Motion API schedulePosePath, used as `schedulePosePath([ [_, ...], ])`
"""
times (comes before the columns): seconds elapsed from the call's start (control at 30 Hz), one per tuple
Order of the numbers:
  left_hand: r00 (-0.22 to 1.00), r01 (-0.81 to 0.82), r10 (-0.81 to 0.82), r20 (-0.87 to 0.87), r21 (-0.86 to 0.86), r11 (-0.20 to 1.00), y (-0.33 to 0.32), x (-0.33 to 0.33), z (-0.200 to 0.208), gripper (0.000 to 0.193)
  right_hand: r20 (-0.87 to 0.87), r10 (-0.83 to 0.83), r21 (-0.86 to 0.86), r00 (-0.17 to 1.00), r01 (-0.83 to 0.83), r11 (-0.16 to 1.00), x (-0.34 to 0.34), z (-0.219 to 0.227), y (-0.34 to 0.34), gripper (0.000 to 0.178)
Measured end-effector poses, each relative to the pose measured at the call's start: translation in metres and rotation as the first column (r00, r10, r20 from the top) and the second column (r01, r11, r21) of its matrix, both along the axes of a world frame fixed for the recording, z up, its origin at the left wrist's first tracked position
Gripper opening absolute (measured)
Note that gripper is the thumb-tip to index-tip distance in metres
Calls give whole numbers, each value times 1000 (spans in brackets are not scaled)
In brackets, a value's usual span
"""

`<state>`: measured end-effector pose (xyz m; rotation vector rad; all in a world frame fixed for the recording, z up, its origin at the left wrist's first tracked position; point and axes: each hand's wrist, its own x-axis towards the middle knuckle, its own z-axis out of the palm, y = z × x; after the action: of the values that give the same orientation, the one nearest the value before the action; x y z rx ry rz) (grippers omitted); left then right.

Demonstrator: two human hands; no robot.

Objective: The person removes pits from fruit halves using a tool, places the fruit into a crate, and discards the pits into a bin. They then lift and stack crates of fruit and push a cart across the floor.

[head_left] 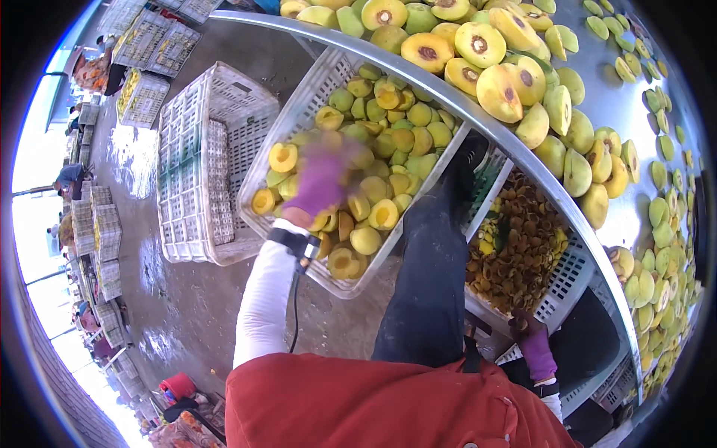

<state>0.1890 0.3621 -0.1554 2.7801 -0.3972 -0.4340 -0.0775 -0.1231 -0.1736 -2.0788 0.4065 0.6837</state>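
Note:
My left hand (323, 183), in a purple glove, is over a white plastic crate (361, 282) full of halved yellow-green peaches (422, 140). Motion smears its fingers, so neither their pose nor anything in them shows. Low on the right, my right hand (533, 345), gloved in purple with dark stained fingers, is beside a crate of brown peach pits (515, 239). Its fingers look curled; what they hold, if anything, I cannot make out. Some peach halves in the left crate show a hollow, while several on the metal table still have the brown pit.
A curved metal table edge (478, 104) runs from upper left to lower right, bearing many halved peaches (500, 89). White crates (183, 179) stand on the wet floor at left. My leg (422, 284) is between the fruit crate and the pit crate. Other people and stacked crates (104, 231) are farther left.

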Motion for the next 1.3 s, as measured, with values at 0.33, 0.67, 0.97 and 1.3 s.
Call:
schedulePosePath([
  [0.33, 978, 133, -121, 169, -59, 989, -53, -72, -69, 46, 237, 327, -325, 915, -243, 914, 5, 19, 32, 33],
  [0.67, 710, -699, 574, 407, 312, 644, 116, -73, -81, 83, 270, 376, -269, 887, -305, 914, 22, 14, 28, 18],
  [0.97, 669, -733, 647, 367, 182, 655, 123, -48, -104, 90, 49, 290, -354, 956, -255, 900, -4, -38, -10, 26],
  [1.3, 887, -406, 378, 265, 60, 912, 21, -82, -42, 65, 102, 372, -379, 922, -310, 872, -16, -39, -23, 32],
])
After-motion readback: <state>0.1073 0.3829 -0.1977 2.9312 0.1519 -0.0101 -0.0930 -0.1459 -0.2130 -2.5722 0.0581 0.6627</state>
